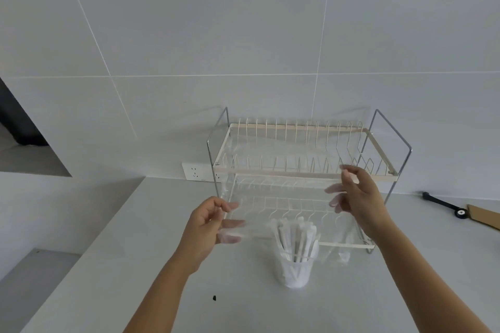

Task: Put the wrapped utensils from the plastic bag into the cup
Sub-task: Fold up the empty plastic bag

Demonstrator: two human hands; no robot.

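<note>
A clear plastic bag (284, 197) is stretched flat in the air between my hands, in front of the dish rack. My left hand (208, 227) pinches its left edge and my right hand (357, 194) pinches its right edge, higher up. The bag looks empty; I see the rack through it. Below the bag a translucent white cup (296, 270) stands on the counter. Several white wrapped utensils (296, 238) stand upright in the cup, their tops fanning out above its rim.
A two-tier white wire dish rack (305, 170) stands against the tiled wall behind the cup. A wall socket (196, 171) is to its left. A black tool (443, 204) and a brown cardboard piece (484, 216) lie at the far right. A small dark speck (214, 297) marks the counter.
</note>
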